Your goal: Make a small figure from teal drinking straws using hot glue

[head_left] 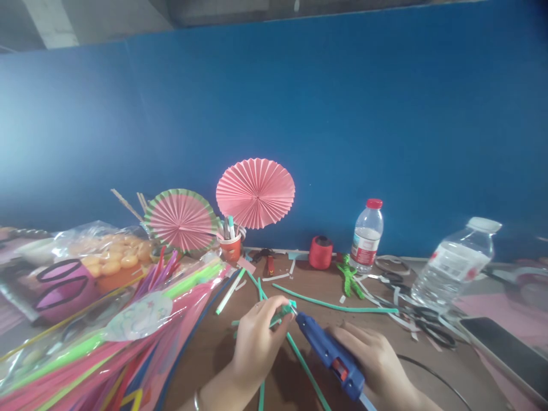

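My left hand is closed, pinching a small teal-green piece between thumb and fingertips. My right hand grips a blue hot glue gun, its metal nozzle at the green piece, touching or nearly so. A clear glue stick pokes out of its rear end. Beneath my hands lie long teal pipe cleaners, some crossing each other. One more teal pipe cleaner lies curved across the table behind the gun. A bright green twisted figure of pipe cleaners leans by a bottle.
At left, plastic bags of coloured pipe cleaners cover the table. Paper fans and a pen cup stand behind. To the right are a red spool, water bottles, scissors, a phone and a black cord.
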A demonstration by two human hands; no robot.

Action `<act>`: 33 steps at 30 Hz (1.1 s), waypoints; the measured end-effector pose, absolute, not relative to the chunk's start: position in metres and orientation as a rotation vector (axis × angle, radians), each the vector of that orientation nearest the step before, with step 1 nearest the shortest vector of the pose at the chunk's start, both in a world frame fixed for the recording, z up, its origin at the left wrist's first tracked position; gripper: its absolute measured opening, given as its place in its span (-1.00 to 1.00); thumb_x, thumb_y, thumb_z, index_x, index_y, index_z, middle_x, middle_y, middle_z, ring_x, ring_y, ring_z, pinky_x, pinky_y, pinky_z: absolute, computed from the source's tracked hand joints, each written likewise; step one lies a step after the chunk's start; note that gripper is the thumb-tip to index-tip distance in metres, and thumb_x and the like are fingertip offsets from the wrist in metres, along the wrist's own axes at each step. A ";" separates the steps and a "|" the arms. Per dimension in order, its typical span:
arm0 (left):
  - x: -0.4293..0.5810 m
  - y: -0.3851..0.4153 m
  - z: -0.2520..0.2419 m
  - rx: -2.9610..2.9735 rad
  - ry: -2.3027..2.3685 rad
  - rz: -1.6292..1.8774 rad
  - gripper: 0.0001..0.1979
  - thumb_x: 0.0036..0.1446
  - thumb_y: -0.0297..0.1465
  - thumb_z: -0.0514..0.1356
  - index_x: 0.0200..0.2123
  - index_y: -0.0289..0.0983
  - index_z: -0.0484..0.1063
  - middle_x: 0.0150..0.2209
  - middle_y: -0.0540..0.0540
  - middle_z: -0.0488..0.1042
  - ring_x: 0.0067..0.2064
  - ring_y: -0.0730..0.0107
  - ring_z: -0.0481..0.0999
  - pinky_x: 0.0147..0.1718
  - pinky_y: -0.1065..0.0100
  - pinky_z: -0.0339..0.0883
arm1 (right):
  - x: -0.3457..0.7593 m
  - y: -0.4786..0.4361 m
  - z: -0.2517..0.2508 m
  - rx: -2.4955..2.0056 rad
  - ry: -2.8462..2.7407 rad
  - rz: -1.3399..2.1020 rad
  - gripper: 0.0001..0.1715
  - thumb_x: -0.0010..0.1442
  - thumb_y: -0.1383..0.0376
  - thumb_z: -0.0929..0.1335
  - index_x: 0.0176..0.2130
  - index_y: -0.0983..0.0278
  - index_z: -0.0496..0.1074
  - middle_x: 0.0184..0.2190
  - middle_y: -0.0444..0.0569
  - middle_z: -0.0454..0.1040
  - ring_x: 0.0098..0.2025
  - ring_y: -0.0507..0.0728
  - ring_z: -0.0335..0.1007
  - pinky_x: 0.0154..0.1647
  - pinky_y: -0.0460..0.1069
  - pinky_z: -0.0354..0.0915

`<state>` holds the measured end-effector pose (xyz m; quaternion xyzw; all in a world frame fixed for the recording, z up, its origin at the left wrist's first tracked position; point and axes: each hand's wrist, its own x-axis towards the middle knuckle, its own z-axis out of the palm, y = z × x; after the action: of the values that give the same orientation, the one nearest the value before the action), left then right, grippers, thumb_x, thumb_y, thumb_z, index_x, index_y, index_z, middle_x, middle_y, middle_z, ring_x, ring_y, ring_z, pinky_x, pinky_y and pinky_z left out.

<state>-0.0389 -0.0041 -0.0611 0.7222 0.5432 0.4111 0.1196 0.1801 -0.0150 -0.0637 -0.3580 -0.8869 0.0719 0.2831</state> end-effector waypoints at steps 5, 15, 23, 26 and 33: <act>-0.039 -0.003 -0.060 2.146 1.507 1.223 -0.86 0.12 -0.35 0.08 -0.25 -0.16 0.38 -0.25 -0.03 0.53 -0.17 0.31 0.47 -0.17 0.34 0.31 | 0.181 -0.014 -0.066 -0.969 -2.384 0.195 -0.79 0.12 0.29 0.20 -0.20 0.26 0.25 -0.52 -0.04 0.35 -0.51 0.11 0.29 -0.49 -0.07 0.14; -0.039 -0.002 -0.062 2.170 1.465 1.260 -0.87 0.11 -0.39 0.09 -0.26 -0.17 0.40 -0.24 -0.05 0.52 -0.18 0.32 0.47 -0.18 0.32 0.35 | 0.178 -0.015 -0.062 -1.017 -2.247 0.405 -0.81 0.15 0.26 0.21 -0.21 0.22 0.31 -0.48 -0.04 0.41 -0.46 0.11 0.36 -0.44 -0.07 0.22; -0.040 -0.002 -0.065 2.199 1.443 1.267 -0.87 0.12 -0.42 0.09 -0.25 -0.17 0.37 -0.23 -0.02 0.51 -0.16 0.37 0.46 -0.16 0.37 0.30 | 0.174 -0.013 -0.066 -1.007 -2.092 0.519 -0.73 0.10 0.17 0.24 -0.20 0.19 0.37 -0.48 -0.06 0.46 -0.47 0.11 0.40 -0.45 -0.10 0.26; -0.040 -0.001 -0.067 2.194 1.433 1.252 -0.87 0.12 -0.42 0.08 -0.24 -0.17 0.36 -0.23 -0.02 0.50 -0.17 0.37 0.45 -0.18 0.38 0.30 | 0.171 -0.014 -0.064 -1.009 -2.050 0.540 -0.73 0.08 0.18 0.25 -0.21 0.18 0.40 -0.50 -0.08 0.46 -0.49 0.09 0.40 -0.47 -0.11 0.25; -0.040 0.001 -0.067 2.168 1.407 1.258 -0.88 0.13 -0.44 0.07 -0.27 -0.18 0.37 -0.24 -0.03 0.49 -0.17 0.37 0.45 -0.18 0.37 0.29 | 0.169 -0.017 -0.059 -1.064 -2.028 0.595 -0.72 0.05 0.26 0.22 -0.25 0.23 0.42 -0.49 -0.06 0.46 -0.45 0.11 0.41 -0.44 -0.11 0.27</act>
<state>-0.0401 0.0008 -0.0672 0.7476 0.4850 0.4337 0.1334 0.1690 -0.0173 -0.0589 -0.4161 -0.7935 0.2330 0.3780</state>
